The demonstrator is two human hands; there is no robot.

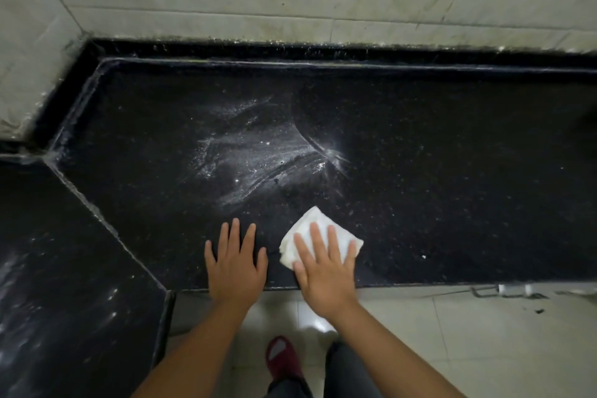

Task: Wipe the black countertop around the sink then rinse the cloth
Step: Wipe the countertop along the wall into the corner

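Pressing flat on the cloth (318, 237), the right hand (324, 265) lies with its fingers straight and spread, so the palm pins the folded white rag to the counter (452, 178) rather than gripping it; that hold suits pushing the cloth over the stone. The cloth sits near the counter's front edge, about midway along the stretch in view, with its far corner poking out past the fingertips. The left hand (234, 263) rests just beside it on bare stone, also at the front edge, fingers straight and slightly apart, holding nothing; it looks like a brace while the person leans in. Toward the middle of the counter, beyond both hands, a pale smear (255, 152) of residue shows curved streaks, so wiping seems under way but unfinished. The angled side slab (64, 268) at the left corner carries more pale marks. No sink shows in this head view, so rinsing appears well off.
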